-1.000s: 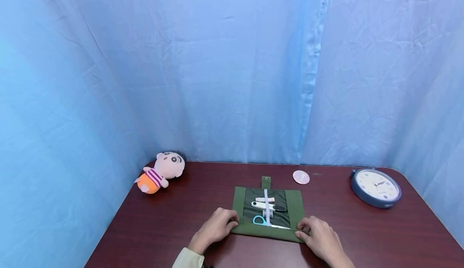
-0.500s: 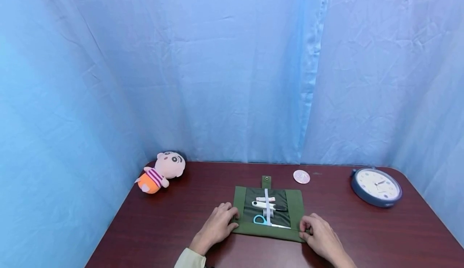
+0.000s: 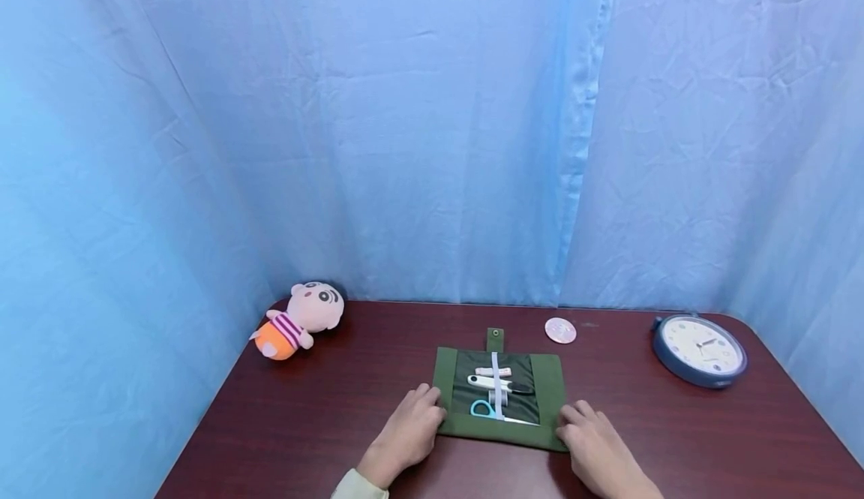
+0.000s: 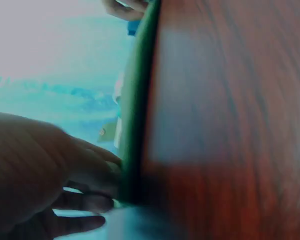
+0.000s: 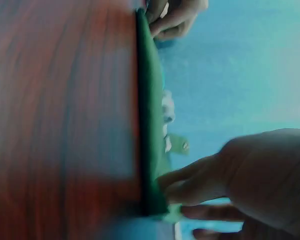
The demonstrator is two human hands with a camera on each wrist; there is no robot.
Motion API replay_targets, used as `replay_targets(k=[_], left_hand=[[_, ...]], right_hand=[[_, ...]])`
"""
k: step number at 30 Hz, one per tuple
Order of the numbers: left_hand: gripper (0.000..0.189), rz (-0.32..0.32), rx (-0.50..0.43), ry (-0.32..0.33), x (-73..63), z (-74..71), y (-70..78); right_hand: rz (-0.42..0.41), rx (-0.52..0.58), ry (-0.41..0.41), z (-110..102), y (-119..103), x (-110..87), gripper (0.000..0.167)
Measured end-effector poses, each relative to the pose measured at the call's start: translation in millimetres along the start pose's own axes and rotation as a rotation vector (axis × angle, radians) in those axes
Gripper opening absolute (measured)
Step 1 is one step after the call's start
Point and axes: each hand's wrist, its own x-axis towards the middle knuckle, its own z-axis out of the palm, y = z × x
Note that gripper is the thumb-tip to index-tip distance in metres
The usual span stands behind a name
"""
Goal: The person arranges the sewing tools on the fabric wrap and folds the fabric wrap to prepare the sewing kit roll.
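An unfolded green cloth sewing kit (image 3: 550, 383) lies on the table, its near edge folded up. A white elastic strap holds light-blue-handled scissors (image 3: 482, 409), a grey thread spool (image 3: 498, 398), a white tool with a dark end (image 3: 487, 383) and a small white-and-red item (image 3: 493, 371). My left hand (image 3: 410, 428) pinches the kit's near left corner, and in the left wrist view its thumb lies against the green fold (image 4: 136, 95). At the near right corner my right hand (image 3: 594, 443) pinches the fold, as the right wrist view also shows. Some fingertips are hidden behind the cloth.
A plush doll (image 3: 300, 323) lies at the back left of the brown table (image 3: 283, 439). Behind the kit is a pale round disc (image 3: 560, 330); a blue-rimmed clock (image 3: 700, 350) rests at the right. Blue curtains (image 3: 418, 131) hang behind the table edge.
Both hands have stayed at the kit's near corners, with small shifts of the fingers and wrists. The kit and its contents look nearly unmoved.
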Motion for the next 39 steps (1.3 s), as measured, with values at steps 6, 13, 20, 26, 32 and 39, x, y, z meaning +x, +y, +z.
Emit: replay_targets(k=[6,13,20,26,32,39], left_hand=[[0.015,-0.008,0.05,-0.067,-3.8,-9.9,7.6],[0.007,0.003,0.107,-0.101,0.5,-12.2,9.3],[0.008,0.04,0.156,-0.086,0.8,-11.6,8.7],[0.006,0.114,0.188,-0.037,-1.0,-5.1,2.0],[0.008,0.212,0.081,-0.021,-5.3,-0.2,-17.3],[0.012,0.321,-0.227,0.066,-9.8,12.0,-41.4]], right_hand=[[-0.05,-0.069,-0.056,-6.5,-8.8,-1.6,0.028],[-0.135,-0.087,-0.012,-2.6,-6.2,0.9,0.034],[-0.253,-0.164,0.065,6.5,0.8,3.0,0.028],[-0.281,-0.086,0.122,13.2,11.0,0.6,0.008],[-0.314,0.003,0.148,15.4,23.6,-1.0,0.015],[-0.309,0.118,0.061,14.3,35.4,-2.6,0.027]])
